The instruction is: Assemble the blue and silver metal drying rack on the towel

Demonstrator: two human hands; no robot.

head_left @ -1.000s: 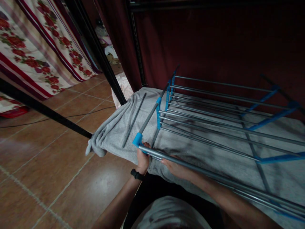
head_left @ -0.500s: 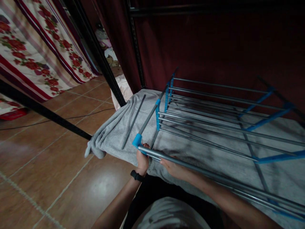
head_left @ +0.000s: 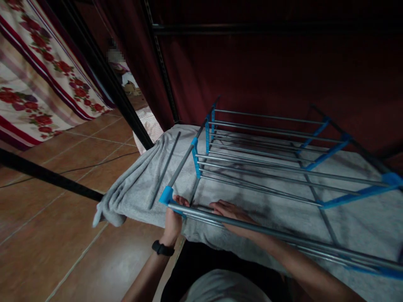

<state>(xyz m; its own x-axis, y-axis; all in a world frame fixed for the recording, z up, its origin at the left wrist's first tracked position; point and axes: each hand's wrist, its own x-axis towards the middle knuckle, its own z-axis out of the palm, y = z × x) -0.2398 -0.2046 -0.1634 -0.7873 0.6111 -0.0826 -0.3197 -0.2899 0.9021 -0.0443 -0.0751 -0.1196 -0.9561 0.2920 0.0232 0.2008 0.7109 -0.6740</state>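
Note:
A metal rack [head_left: 261,167] of silver tubes and bright blue plastic joints lies on a grey blanket [head_left: 135,197]. At its near left corner, my left hand [head_left: 174,216] wraps round the frame just beside a blue corner joint [head_left: 166,195]; some fingers are hidden behind the tube. My right hand [head_left: 231,212] is behind the long front tube [head_left: 267,230], its fingers stretched leftward over the thinner rods. Its thumb is hidden. To the left, a loose grey tube [head_left: 164,171] lies on the blanket, touched by neither hand.
Black metal posts [head_left: 103,75] and a dark bar [head_left: 50,176] frame the bed on the left. A maroon curtain [head_left: 267,71] hangs behind the rack. A cable [head_left: 97,164] crosses the tiled floor [head_left: 78,235]. A flowered curtain [head_left: 40,71] hangs at far left.
The view has shifted, so the rack appears further left and lower. My right hand's fingers have lifted and straightened away from the rods. My left hand stays at the corner.

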